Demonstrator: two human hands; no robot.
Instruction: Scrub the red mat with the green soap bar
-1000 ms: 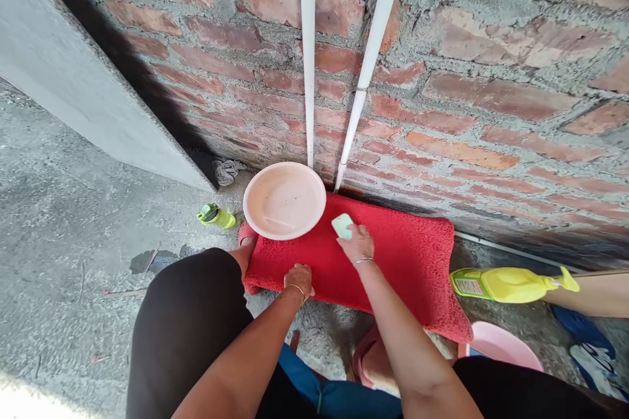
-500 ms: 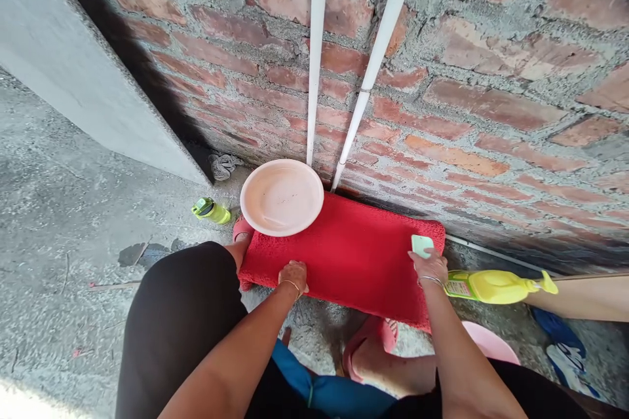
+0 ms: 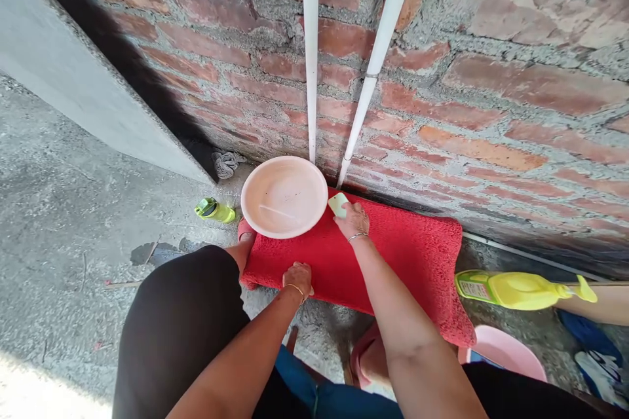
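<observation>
- Red, nubbly cloth (image 3: 398, 255) lies spread out in front of you, its long near edge facing you; what bears it from below is hidden.
- Your right hand (image 3: 354, 219) is over the cloth's far side, left of its middle, with its fingers closed around a pale green block (image 3: 337, 205).
- The block's far end sticks out past your fingers, near the basin's rim; you cannot tell whether its underside touches the cloth.
- Your left hand (image 3: 297, 277) is at the cloth's near edge, fingers curled in tight on the red fabric.
- You have 1 bracelet on each wrist.
- The pale pink basin (image 3: 275, 190) covers the far left corner of the cloth in your view; you cannot tell whether it rests there.
- Left of the basin, a yellow-green drinking bottle (image 3: 215, 211) is on the concrete floor (image 3: 73, 209).
- Off the cloth's right end is a yellow pump bottle (image 3: 521, 290), with a pink tub (image 3: 521, 353) nearer you.
- Behind everything, 2 white pipes (image 3: 310, 46) run down the brick wall (image 3: 236, 26).
</observation>
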